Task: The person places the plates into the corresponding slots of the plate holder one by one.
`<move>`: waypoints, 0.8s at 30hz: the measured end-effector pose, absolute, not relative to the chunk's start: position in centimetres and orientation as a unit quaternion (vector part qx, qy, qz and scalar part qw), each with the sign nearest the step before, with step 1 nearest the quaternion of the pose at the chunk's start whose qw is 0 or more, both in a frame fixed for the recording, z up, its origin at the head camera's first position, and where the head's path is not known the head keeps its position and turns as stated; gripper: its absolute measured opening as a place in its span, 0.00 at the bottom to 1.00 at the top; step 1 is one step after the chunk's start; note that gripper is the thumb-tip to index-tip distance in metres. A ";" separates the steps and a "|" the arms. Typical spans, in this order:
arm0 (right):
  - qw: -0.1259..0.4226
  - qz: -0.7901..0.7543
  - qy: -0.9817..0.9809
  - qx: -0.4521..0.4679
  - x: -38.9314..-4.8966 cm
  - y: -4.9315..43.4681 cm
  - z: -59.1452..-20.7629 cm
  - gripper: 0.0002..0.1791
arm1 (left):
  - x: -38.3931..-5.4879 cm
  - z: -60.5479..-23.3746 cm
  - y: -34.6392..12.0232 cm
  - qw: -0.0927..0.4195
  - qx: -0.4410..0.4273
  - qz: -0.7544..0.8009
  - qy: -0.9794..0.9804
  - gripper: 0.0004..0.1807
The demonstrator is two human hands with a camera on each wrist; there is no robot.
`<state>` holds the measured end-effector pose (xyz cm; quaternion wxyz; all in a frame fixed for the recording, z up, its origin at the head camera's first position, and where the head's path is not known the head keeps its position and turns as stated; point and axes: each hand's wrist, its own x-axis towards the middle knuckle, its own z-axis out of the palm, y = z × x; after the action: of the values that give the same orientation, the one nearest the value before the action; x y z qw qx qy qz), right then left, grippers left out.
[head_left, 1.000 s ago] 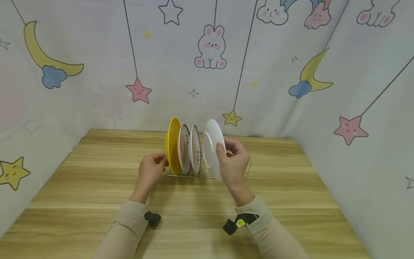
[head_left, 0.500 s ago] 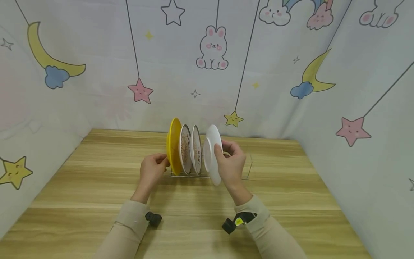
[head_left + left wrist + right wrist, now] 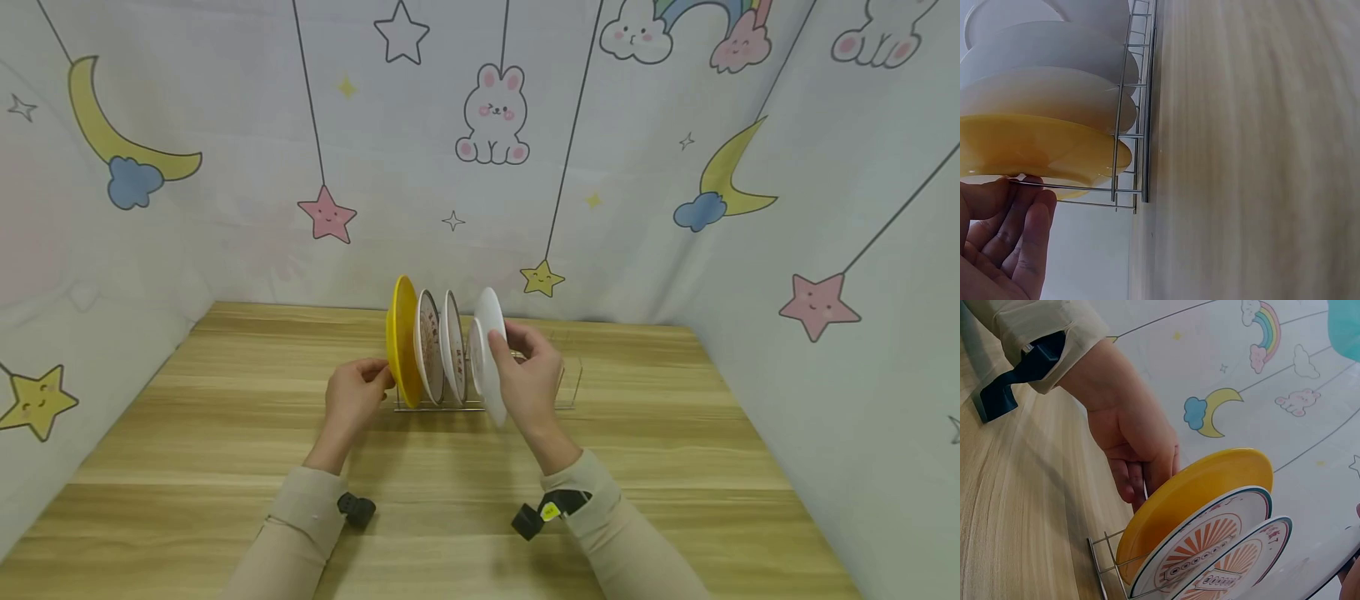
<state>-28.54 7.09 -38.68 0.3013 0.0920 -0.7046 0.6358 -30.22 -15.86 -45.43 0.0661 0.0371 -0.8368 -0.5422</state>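
A wire dish rack (image 3: 1146, 125) stands on the table, and my left hand (image 3: 356, 392) pinches its left end wire between thumb and fingers. Right beside those fingers a yellow plate (image 3: 406, 342) stands upright in the rack. Two white plates with orange printed patterns, the nearer one (image 3: 1200, 547) and the farther one (image 3: 1241, 562), stand in the slots to its right. My right hand (image 3: 531, 379) grips the rim of a plain white plate (image 3: 491, 367), thumb on its left face. This plate is held nearly upright over the rack's middle, slightly tilted; its lower contact with the wires cannot be told.
Wood-grain tabletop (image 3: 435, 517) spreads around the rack. A white cloth backdrop (image 3: 247, 225) printed with moons, stars and rabbits hangs behind and at both sides. Several rack wires (image 3: 573, 383) show to the right of my right hand.
My right hand has carried the white plate left and slightly down, closer to the patterned plates. The left hand stays at the rack's left end.
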 end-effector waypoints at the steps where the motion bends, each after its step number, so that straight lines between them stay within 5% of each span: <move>1: 0.298 0.637 -0.705 0.094 -28.6 7.1 -38.7 0.12 | -30.2 -45.4 -15.9 0.066 0.036 -0.542 -0.837 0.15; 24: 0.183 0.665 -0.714 0.122 -29.8 6.7 -41.0 0.17 | -30.3 -45.5 -16.1 0.063 0.032 -0.541 -0.838 0.14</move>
<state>-29.80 6.65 -40.98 0.1834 0.1220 -0.7140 0.6646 -30.29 -16.08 -45.45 0.0626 0.0319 -0.8382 -0.5408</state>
